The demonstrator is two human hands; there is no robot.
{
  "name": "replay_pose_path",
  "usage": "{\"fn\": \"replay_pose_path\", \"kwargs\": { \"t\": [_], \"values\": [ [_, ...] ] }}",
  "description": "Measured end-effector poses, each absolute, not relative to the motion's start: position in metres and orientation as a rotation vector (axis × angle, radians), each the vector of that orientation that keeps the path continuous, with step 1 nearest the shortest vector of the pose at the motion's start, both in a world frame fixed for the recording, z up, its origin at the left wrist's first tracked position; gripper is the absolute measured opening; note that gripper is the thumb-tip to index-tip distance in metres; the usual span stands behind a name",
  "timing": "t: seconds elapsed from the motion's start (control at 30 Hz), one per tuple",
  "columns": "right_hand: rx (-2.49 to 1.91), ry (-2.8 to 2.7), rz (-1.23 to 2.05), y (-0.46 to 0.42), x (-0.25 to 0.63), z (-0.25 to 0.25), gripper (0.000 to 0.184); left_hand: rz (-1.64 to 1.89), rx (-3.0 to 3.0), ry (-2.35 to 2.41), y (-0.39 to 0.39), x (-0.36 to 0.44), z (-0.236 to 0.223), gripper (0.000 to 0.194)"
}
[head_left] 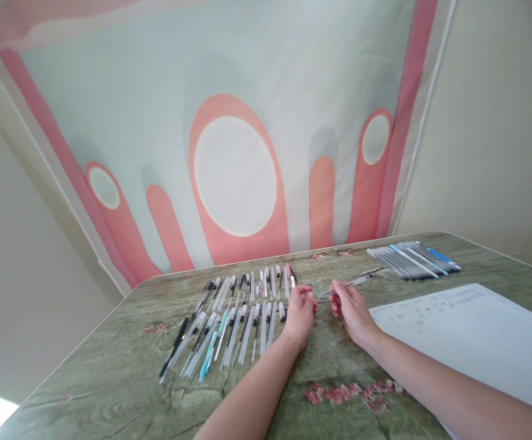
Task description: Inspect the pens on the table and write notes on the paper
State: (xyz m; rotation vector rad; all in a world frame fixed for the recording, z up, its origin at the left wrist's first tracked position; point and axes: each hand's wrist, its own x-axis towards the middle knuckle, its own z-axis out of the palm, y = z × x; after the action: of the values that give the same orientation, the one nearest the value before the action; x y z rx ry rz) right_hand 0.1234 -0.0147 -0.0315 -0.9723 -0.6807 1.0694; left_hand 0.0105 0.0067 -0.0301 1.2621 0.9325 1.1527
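Observation:
A slim clear pen (360, 281) with a dark end is pinched in my right hand (352, 308), its other end pointing toward my left hand (300, 315). The left fingers are curled closed beside the rows of pen parts; what they hold, if anything, is hidden. Just beyond that hand a pink and white pen part (288, 273) shows next to a dark one. Loose clear barrels, caps and dark refills (242, 330) lie in two rows to the left. Among them are a turquoise pen (208, 357) and a black pen (174, 348).
At the back right, several pens (407, 260) lie side by side, some blue. A white sheet (480, 342) with faint writing covers the right of the wood-patterned table (110, 366), partly under my right forearm. A pink and grey printed cloth (293, 122) hangs behind the table.

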Motion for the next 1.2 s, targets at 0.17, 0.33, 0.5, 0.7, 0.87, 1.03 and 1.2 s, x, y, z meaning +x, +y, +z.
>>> {"fn": "replay_pose_path", "kwargs": {
  "t": [0.17, 0.33, 0.5, 0.7, 0.87, 1.03, 1.2],
  "values": [
    [-0.978, -0.724, 1.090, -0.0154, 0.1244, -0.0313, 0.032, 1.149, 1.288, 0.941, 0.0067, 0.0105, -0.0288, 0.013],
    [-0.980, -0.763, 1.082, -0.0146, 0.1247, -0.0317, 0.033, 1.146, 1.287, 0.936, 0.0086, 0.0106, -0.0321, 0.014],
    [-0.988, -0.749, 1.073, -0.0147, 0.1247, -0.0320, 0.034, 1.156, 1.291, 0.928, 0.0101, 0.0109, -0.0361, 0.016],
    [-0.984, -0.734, 1.068, -0.0159, 0.1242, -0.0311, 0.033, 1.171, 1.265, 0.932, 0.0096, 0.0113, -0.0339, 0.018],
    [-0.986, -0.728, 1.077, -0.0167, 0.1240, -0.0291, 0.034, 1.166, 1.262, 0.936, 0.0081, 0.0110, -0.0320, 0.021],
    [-0.981, -0.741, 1.085, -0.0174, 0.1235, -0.0276, 0.033, 1.161, 1.270, 0.916, 0.0088, 0.0107, -0.0335, 0.022],
    [-0.984, -0.739, 1.074, -0.0163, 0.1236, -0.0288, 0.034, 1.151, 1.278, 0.929, 0.0078, 0.0108, -0.0310, 0.020]
  ]
}}
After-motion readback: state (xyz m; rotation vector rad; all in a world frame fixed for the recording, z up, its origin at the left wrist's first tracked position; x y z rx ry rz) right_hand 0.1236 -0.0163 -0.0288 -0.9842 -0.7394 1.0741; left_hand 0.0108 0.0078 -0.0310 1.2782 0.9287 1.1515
